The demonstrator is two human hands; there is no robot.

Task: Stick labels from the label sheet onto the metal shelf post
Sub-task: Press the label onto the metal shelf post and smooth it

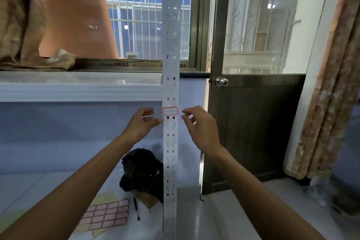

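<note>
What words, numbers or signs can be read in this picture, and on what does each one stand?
"铝业": on the printed strip along the window frame, twice; the characters before it are too blurred.
Label on the metal shelf post: red border, faint pen stroke, unreadable.
Label sheet: red borders only, no writing shows.
White strip pinched in the left hand: no text shows.

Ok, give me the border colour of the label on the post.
Red, around a white label; head view shows it.

Red-bordered white rectangular label on pale grey slotted metal post; red-outlined grid across label sheet; white paper strip.
</note>
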